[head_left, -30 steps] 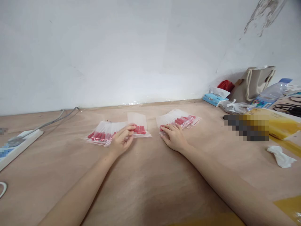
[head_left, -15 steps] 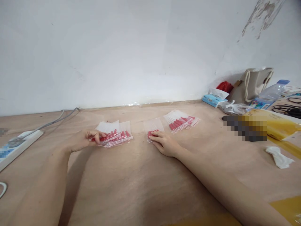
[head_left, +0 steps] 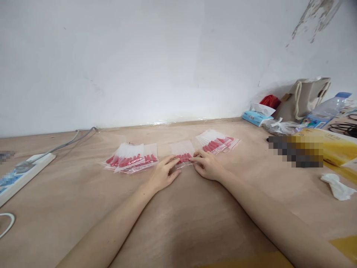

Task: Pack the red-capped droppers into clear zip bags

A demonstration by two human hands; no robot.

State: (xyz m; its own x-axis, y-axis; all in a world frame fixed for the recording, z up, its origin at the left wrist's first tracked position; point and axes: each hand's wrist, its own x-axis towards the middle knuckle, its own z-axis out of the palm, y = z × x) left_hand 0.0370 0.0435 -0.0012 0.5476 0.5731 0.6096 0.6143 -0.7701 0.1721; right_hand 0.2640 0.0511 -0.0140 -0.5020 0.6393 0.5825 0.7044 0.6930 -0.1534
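In the middle of the table lies a clear zip bag [head_left: 183, 149] with a row of red tube-like pieces [head_left: 185, 158] inside. My left hand [head_left: 164, 173] reaches its left edge, fingertips touching the bag while thumb and forefinger stay apart. At the right edge, the fingers of my right hand [head_left: 208, 165] rest on the same bag, also spread. To the left, a fanned pile of similar filled bags [head_left: 131, 156] lies flat. Another overlapping group of bags [head_left: 216, 140] is behind my right hand.
A white power strip [head_left: 30, 176] with a grey cable is at the left. Along the right stand a blue tissue pack [head_left: 257, 117], a beige bag [head_left: 306, 96], a plastic bottle [head_left: 327, 109], a yellow package [head_left: 320, 145] and a crumpled tissue [head_left: 337, 187]. A wall [head_left: 139, 67] borders the table.
My left hand has left the left pile and moved right to the middle bag. My right hand has shifted slightly right, from on top of that bag to its right edge.
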